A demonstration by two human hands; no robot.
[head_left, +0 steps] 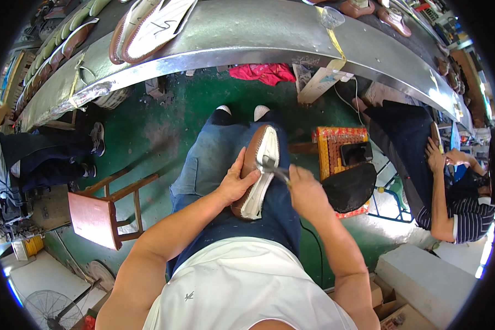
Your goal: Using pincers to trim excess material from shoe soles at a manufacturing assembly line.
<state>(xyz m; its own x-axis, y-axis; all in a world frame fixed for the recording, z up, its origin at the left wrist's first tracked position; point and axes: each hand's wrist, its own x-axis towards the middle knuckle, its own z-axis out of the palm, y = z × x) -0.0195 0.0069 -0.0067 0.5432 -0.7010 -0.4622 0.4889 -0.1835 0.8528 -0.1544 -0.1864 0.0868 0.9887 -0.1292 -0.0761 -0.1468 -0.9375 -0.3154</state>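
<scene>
A brown shoe [252, 151] with a pale, unfinished underside lies lengthwise across my lap, its toe pointing away from me. My left hand [238, 181] grips it from the left side, thumb over the pale face and fingers along the brown upper. In my right hand [309, 193] is a hammer [281, 172], its handle partly hidden by my fingers. The metal head is over the middle of the shoe, close to my left thumb. Whether the head touches the shoe, I cannot tell.
Ahead runs a metal-edged bench [247, 33] with a pair of unfinished shoes [154, 30] on it. A wooden stool [93, 217] stands left, a woven seat [330, 148] with a phone [356, 153] and black cushion [351, 187] right. Co-workers sit on both sides.
</scene>
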